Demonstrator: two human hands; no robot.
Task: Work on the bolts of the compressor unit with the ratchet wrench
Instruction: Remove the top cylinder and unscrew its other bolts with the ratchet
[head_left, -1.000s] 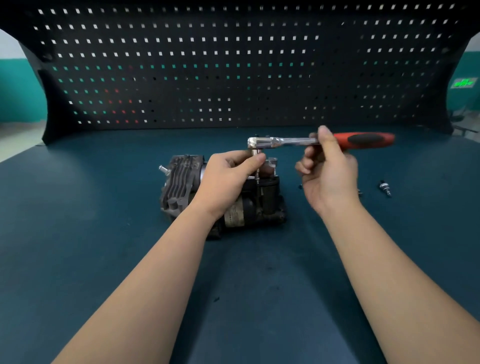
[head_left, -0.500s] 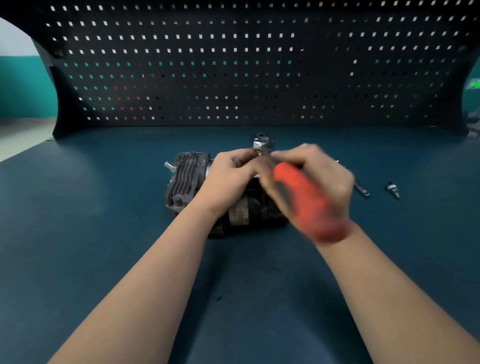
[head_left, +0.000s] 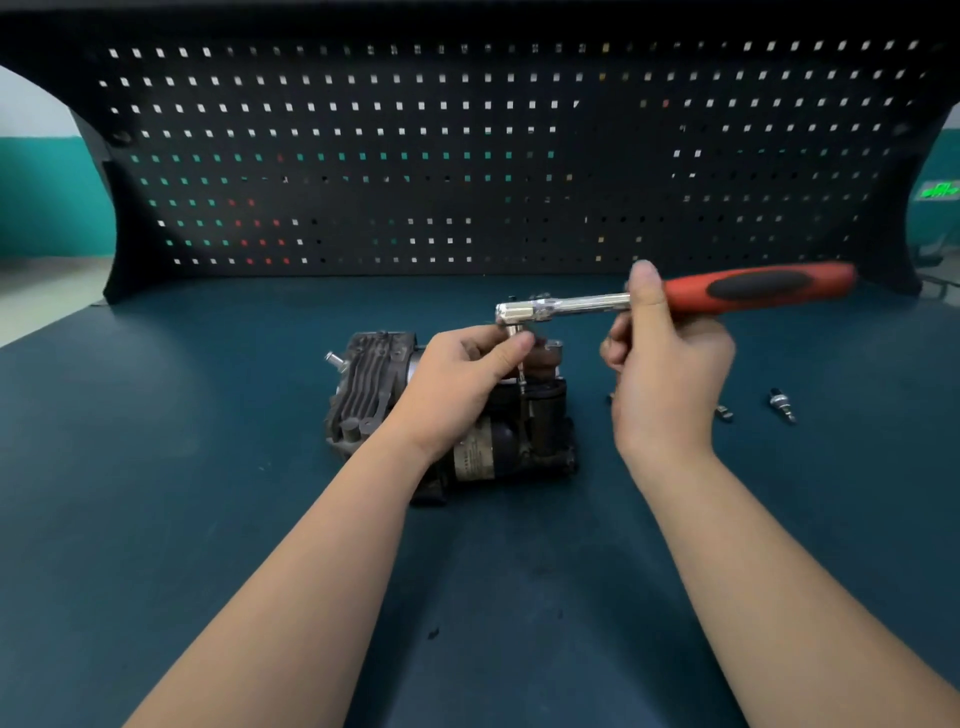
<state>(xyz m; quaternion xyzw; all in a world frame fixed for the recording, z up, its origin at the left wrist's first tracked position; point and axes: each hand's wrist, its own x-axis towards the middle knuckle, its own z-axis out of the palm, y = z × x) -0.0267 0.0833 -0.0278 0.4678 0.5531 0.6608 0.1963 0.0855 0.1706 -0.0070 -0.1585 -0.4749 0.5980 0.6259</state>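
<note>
Head view: compressor unit (head_left: 447, 410) sits on the dark teal workbench (head_left: 156, 519), roughly centre, finned cylinder head at its left end, motor body with a label at the near right. Small silver nozzle sticks out of the finned end at far left.

Left hand (head_left: 457, 384) rests on top of the compressor, fingers curled, thumb and forefinger pinching the thin extension shaft just below the ratchet head. Shaft runs down from the head to the compressor's top right; the bolt itself is too small to make out.

Ratchet wrench (head_left: 675, 296) is held roughly level above the compressor, chrome head at left over the unit, red-and-black handle pointing right and slightly up. Right hand (head_left: 665, 364) grips it where the chrome shank meets the red handle: thumb straight up against the near side, other fingers curled under and behind. Most of the red handle sticks out free to the right of the hand.

On the bench right of the right hand: small metal fitting (head_left: 782, 404) lying apart, and a smaller metal piece (head_left: 723, 413) just beside the hand's wrist edge, part hidden. Cannot tell what either is exactly.

Black pegboard (head_left: 467, 156) stands upright along the back edge of the bench. Both forearms are bare, reaching in from the bottom of the frame.
</note>
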